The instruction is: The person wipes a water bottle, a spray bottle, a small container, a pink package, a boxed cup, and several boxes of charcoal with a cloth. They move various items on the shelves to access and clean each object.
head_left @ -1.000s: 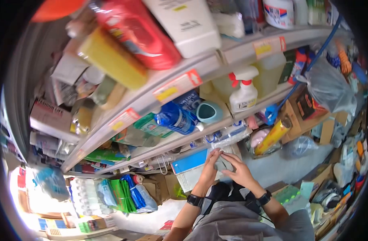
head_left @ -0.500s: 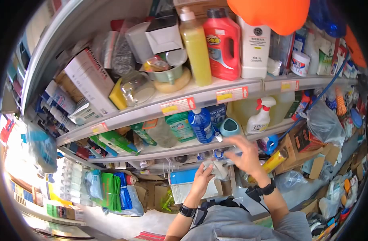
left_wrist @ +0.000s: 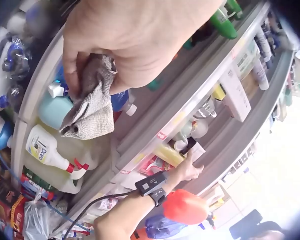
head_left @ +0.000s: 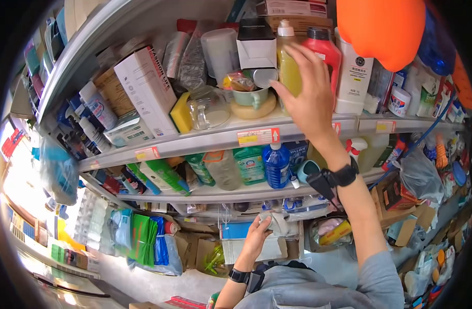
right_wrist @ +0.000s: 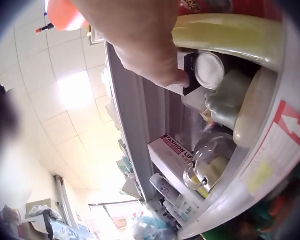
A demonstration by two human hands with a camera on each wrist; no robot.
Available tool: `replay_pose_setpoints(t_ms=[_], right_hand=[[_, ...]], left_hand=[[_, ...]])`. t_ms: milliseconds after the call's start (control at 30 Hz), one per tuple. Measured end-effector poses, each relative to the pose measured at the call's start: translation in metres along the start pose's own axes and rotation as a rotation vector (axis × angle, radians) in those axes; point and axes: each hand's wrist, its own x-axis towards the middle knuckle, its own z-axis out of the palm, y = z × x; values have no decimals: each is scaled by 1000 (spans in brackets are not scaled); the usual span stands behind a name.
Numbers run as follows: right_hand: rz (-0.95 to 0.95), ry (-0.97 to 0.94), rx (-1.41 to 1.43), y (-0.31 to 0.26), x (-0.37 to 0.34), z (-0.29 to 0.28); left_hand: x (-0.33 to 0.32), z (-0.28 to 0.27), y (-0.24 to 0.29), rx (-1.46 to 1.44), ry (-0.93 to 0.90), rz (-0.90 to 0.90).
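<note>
Grey short-sleeved top [head_left: 378, 274], black wrist straps [head_left: 344, 176] with small black rectangular modules [left_wrist: 151, 184], thin black cable [left_wrist: 101, 198].

The right arm [head_left: 367, 221] reaches up to the upper shelf [head_left: 195, 143], the right hand [head_left: 309, 90] raised before it, fingers extended and slightly bent, thumb [head_left: 282, 92] spread apart. Below the upper shelf, the left hand [head_left: 256, 238] pinches between curled fingers and thumb.
</note>
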Motion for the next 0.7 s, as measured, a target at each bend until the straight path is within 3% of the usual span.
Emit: replay_pose_setpoints(t_ms=[167, 700], right_hand=[[-291, -82, -386, 1, 28, 32], [-432, -101, -289, 18, 45, 34]], left_hand=[[-5, -4, 6, 0, 0, 5], [-6, -23, 4, 25, 38, 4]])
